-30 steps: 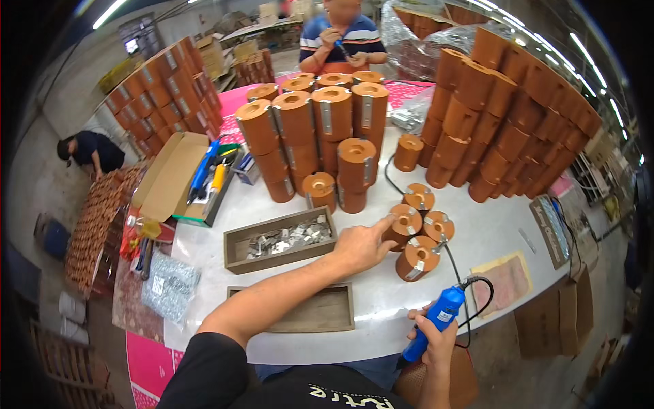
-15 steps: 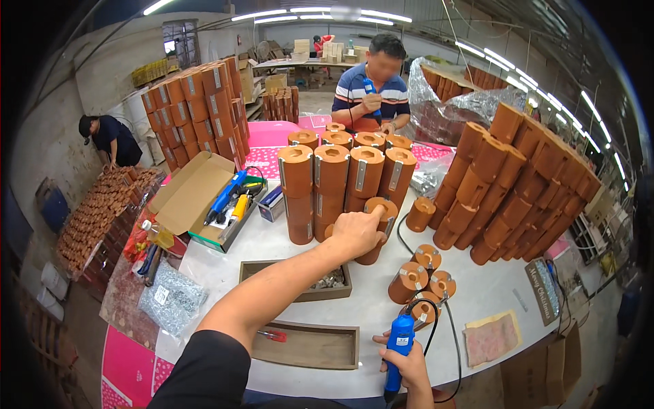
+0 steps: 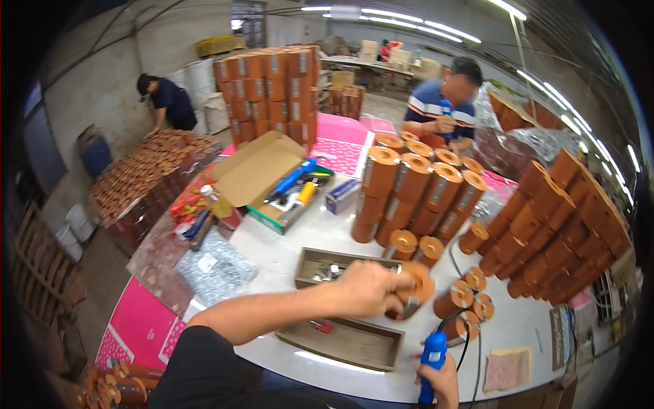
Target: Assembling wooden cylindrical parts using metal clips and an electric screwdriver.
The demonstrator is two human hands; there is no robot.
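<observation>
My left hand (image 3: 364, 290) is closed round the edge of a brown hollow cylinder (image 3: 421, 281), held up over the table between the two trays and the small cylinders. A metal strip shows on its side. In my right hand (image 3: 443, 382), low at the front, is a blue corded electric screwdriver (image 3: 434, 349), roughly upright. A small group of cylinders (image 3: 455, 298) stands just beyond it. One wooden tray (image 3: 300, 264) with small metal parts is beyond my left forearm; another wooden tray (image 3: 361, 343) lies nearer me with a red-handled tool (image 3: 322, 327) inside.
Stacked cylinders (image 3: 381, 180) stand mid-table, with a larger stack (image 3: 545, 238) at right. An open box (image 3: 272, 221) of tools, a bottle (image 3: 221, 206) and a bag of metal parts (image 3: 214, 269) are at left. A co-worker (image 3: 443, 112) works across the table; another person (image 3: 167, 102) bends at far left.
My left hand has brought the cylinder away from the stack toward me and lifted it. My right hand still holds the screwdriver. The view has turned left, so the scene sits farther right.
</observation>
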